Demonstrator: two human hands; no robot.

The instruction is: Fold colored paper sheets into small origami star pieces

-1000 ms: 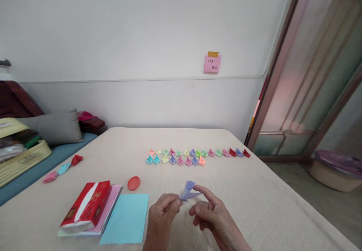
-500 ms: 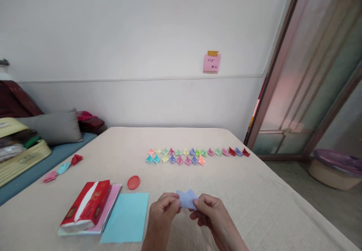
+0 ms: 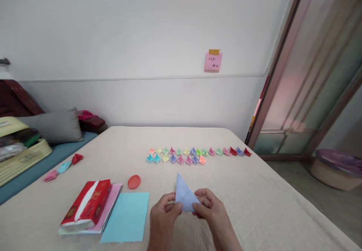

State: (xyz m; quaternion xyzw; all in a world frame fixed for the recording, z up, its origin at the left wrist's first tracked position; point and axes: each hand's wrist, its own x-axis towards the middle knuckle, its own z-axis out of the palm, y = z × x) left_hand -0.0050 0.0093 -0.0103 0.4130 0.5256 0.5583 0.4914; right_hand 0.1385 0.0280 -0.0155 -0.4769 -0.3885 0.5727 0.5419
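Plainly, both hands were occupied with one thing: a periwinkle paper triangle (image 3: pixel 184 197) held up in front of the person, over the beige cloth-covered table (image 3: pixel 271 213). The left hand (image 3: pixel 163 210) pinched its lower left corner, thumb in front and fingers behind; the right hand (image 3: pixel 210 208) had its thumb on the lower right corner, its fingers loosely curled, so neither grip was wide. The sharp tip pointed away from the person, above the left thumb, and the long edge sloped from there down to the right hand. Beyond the tip sat two rows of small folded paper pieces (image 3: pixel 180 159), well apart from it. A light blue sheet (image 3: pixel 126 217) lay just beside the left hand, with a red disc (image 3: pixel 134 182) farther off; right of the right hand, the cloth stretched broadly to the table's slanting edge.
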